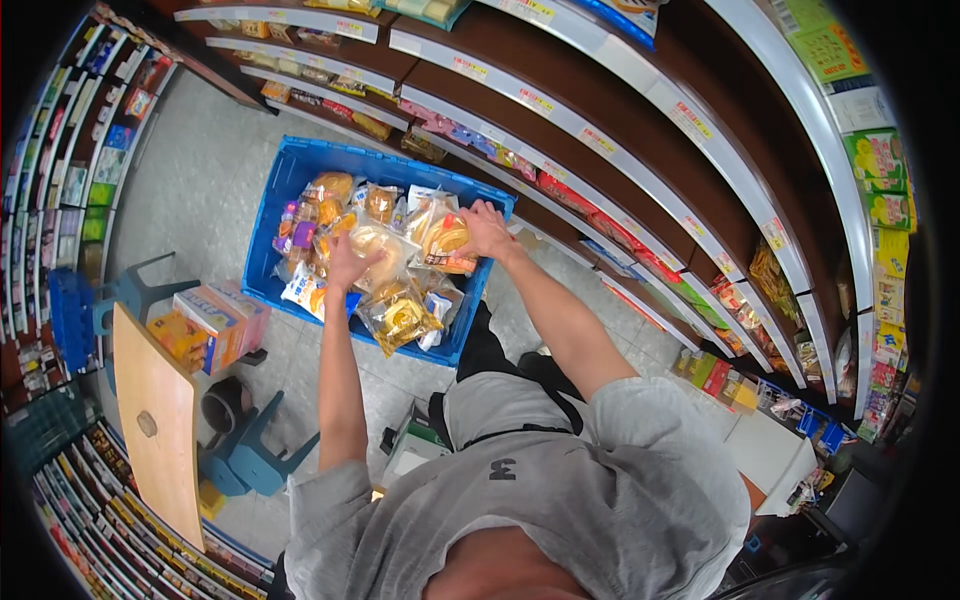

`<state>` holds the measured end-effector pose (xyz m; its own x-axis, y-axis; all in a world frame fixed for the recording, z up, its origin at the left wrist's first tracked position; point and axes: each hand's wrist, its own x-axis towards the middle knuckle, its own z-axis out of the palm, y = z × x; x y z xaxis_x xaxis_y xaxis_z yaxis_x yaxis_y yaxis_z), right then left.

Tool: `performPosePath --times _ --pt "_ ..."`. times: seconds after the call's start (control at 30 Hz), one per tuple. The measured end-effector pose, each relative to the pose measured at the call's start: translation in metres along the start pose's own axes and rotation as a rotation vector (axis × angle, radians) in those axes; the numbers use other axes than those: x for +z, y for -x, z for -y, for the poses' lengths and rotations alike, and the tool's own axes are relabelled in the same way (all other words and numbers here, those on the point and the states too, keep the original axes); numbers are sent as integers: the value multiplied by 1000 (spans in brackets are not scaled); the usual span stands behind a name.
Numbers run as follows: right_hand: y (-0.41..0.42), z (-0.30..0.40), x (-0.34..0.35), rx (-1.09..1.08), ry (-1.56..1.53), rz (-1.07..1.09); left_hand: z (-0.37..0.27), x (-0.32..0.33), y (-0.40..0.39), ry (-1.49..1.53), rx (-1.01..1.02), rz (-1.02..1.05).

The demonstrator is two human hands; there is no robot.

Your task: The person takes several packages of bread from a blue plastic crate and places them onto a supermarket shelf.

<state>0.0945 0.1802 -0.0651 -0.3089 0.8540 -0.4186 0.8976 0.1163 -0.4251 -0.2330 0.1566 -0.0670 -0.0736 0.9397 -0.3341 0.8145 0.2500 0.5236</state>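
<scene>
A blue plastic crate (259,247) before me is filled with bread and pastries in clear and printed plastic wrappers. My left hand (351,262) reaches into it, thumb and fingers spread over the packs beside a round pale bun (379,249) in clear film. Whether it grips a pack is hard to see. At the crate's right side my right hand (486,229) holds a golden wrapped bread (444,241) by its edge. Nearer to me lie a wrapped yellow pastry (401,316) and a white-and-blue bread packet (306,291). Purple-marked packs (296,229) sit at the left.
Store shelving (600,142) with price strips and packaged snacks curves along the far and right sides. On the left are a light wooden tabletop (154,427), blue plastic stools (251,454), cartons (214,326) and a dark bin (225,405). Grey floor (202,142) surrounds the crate.
</scene>
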Motion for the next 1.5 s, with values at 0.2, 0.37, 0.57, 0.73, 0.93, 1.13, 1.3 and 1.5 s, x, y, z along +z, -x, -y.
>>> performPosePath --times 0.2,0.37,0.57,0.73,0.93,1.13,1.3,1.5 --pt "48 -9 -27 -48 -217 -46 6 -2 19 211 -72 -59" --pt "134 -20 -73 132 -874 -393 46 16 23 287 -89 -328" --pt "251 -39 -118 179 -1762 -572 -4 26 48 -70 -135 -692" --pt "320 -32 -142 19 -1699 -937 -170 40 84 647 160 -195" --pt "433 -61 -172 -18 -1060 -1276 -451 51 270 1151 564 441" --pt "536 -90 -181 101 298 -1498 -516 74 352 1833 92 1353" --pt "589 -126 -160 336 168 -1550 -536 105 378 1649 77 1197" --pt "607 -153 -122 -5 -1793 -1354 -548 122 377 1539 74 1068"
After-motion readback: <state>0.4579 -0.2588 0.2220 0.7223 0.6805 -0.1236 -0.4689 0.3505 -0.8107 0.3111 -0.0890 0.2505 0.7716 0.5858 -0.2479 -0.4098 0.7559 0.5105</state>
